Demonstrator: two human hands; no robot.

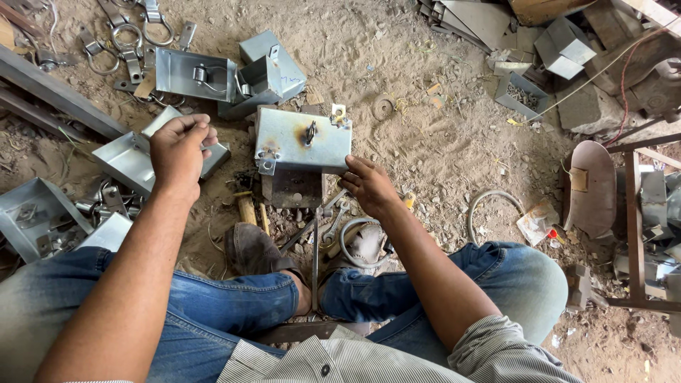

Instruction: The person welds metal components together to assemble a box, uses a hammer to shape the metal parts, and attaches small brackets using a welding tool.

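A grey sheet-metal box (301,142) with small latch fittings lies on a dark block on the sandy ground between my knees. My right hand (369,186) rests at its near right corner, fingers loosely curled, touching the edge; whether it holds anything I cannot tell. My left hand (177,150) hovers to the left over another metal tray (128,159), fingers pinched shut, perhaps on a small part too tiny to make out. A spanner (335,221) lies just below the box.
More folded metal boxes (266,71) and ring clamps (128,39) lie at the back left. Steel bars (57,96) run along the left. A small tray of screws (521,96) and scrap sit back right. A hose loop (489,202) lies right.
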